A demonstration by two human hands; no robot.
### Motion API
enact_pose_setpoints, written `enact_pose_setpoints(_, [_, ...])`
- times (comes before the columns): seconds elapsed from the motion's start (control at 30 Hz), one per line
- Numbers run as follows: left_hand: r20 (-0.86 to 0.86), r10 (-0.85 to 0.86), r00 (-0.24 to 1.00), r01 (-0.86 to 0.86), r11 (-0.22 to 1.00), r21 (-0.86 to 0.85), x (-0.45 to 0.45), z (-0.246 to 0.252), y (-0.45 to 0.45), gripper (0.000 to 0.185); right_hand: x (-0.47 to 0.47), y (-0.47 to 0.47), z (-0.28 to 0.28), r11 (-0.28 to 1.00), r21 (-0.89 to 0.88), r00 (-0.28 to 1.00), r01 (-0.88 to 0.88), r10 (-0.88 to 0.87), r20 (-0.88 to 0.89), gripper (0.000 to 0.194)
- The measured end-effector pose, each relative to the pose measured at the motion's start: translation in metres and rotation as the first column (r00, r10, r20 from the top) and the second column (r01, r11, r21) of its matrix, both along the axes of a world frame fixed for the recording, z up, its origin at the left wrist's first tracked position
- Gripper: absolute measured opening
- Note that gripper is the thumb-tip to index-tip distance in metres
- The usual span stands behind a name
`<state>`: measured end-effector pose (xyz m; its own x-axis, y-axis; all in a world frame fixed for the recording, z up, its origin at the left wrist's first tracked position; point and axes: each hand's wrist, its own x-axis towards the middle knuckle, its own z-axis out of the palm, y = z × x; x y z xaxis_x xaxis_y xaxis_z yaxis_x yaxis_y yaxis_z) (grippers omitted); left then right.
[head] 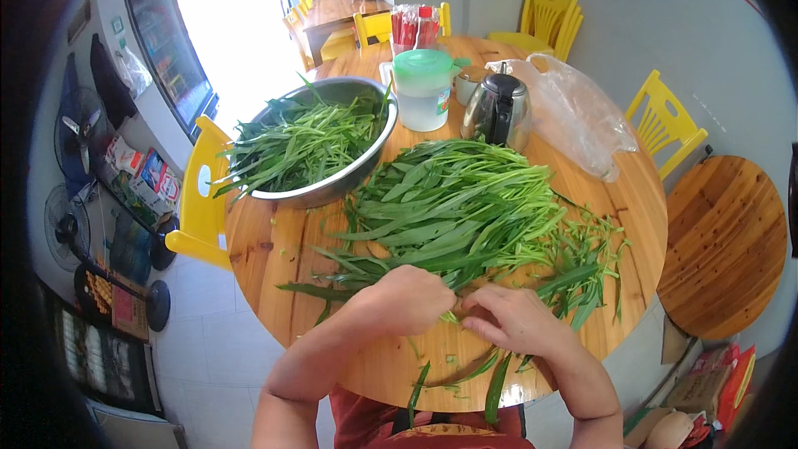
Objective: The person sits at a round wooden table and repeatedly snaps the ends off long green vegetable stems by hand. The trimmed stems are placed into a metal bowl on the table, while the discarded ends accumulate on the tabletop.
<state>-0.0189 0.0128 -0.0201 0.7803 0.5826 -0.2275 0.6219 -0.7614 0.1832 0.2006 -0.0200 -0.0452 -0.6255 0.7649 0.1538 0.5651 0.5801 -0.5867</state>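
A large heap of water spinach (461, 206) lies on the round wooden table (262, 262). Just below it, near the table's front, my left hand (411, 299) is closed around some water spinach stems, with pale ends showing under the fingers. Close to its right, my right hand (508, 318) has thumb and fingers curled near those stem ends; whether it pinches a piece cannot be told. More water spinach fills a metal basin (318, 196) at the back left. Trimmed stems and leaves (592, 262) lie in a loose pile to the right, and a few leaves hang at the front edge.
Behind the heap stand a steel kettle (499, 112), a lidded plastic jug (424, 93) and a clear plastic bag (573, 112). A yellow chair (202, 199) touches the left side. Another round tabletop (726, 243) leans at the right.
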Motion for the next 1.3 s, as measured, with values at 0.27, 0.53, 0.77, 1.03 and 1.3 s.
enact_pose_setpoints(0.27, [0.209,0.169,0.963,-0.171,0.985,-0.010,-0.013,0.034,-0.004,0.018,-0.003,0.002,-0.006,0.982,0.182,0.994,0.057,-0.038,-0.105,0.021])
enact_pose_setpoints(0.53, [0.182,0.252,0.951,-0.273,0.956,0.104,-0.009,0.031,-0.015,0.021,-0.001,0.002,-0.006,0.972,0.218,0.996,0.092,-0.086,-0.036,0.011])
enact_pose_setpoints(0.77, [0.415,0.116,0.902,-0.161,0.984,0.074,0.005,0.024,-0.021,0.030,-0.002,-0.001,-0.003,0.980,0.056,0.907,0.192,-0.155,-0.392,0.010])
enact_pose_setpoints(1.03, [0.374,0.041,0.927,-0.158,0.945,0.288,0.016,0.008,-0.027,0.011,-0.001,0.001,-0.009,0.988,0.051,0.943,0.146,-0.124,-0.310,0.013])
enact_pose_setpoints(1.3, [0.383,0.068,0.921,-0.108,0.991,0.083,0.012,0.026,-0.027,0.017,0.007,-0.004,0.005,0.993,0.096,0.982,0.073,-0.055,-0.182,0.008])
